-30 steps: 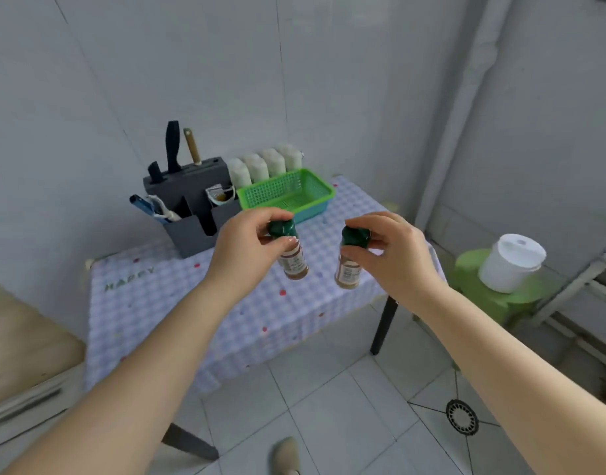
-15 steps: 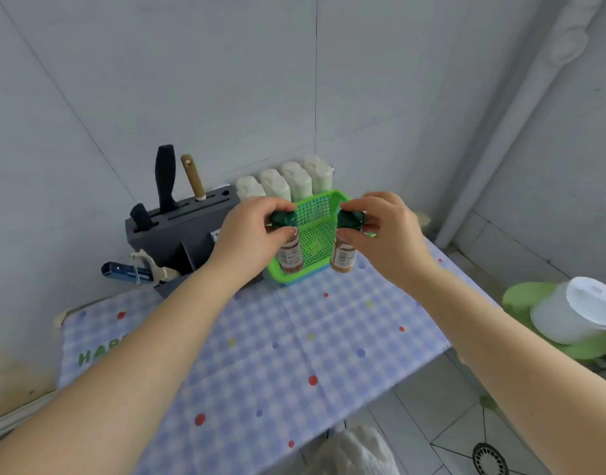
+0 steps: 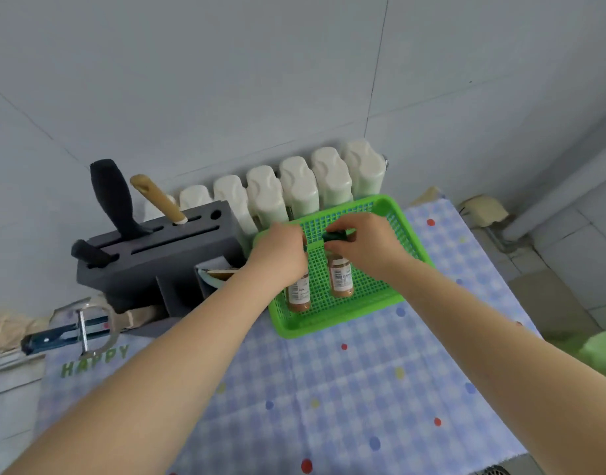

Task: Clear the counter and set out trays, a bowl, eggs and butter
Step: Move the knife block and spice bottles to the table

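Both hands [image 3: 281, 250] [image 3: 366, 243] forward, arms outstretched (fingers curled, gripping).

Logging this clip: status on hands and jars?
Left hand and right hand each grip a spice jar. Both jars stand inside the green basket, side by side. Nothing in the way.

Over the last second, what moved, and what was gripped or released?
Both hands carried their spice bottles forward and down into the green basket. The left hand holds the left bottle and the right hand holds the right bottle by the caps; nothing was released. The knife block and white containers stayed put.
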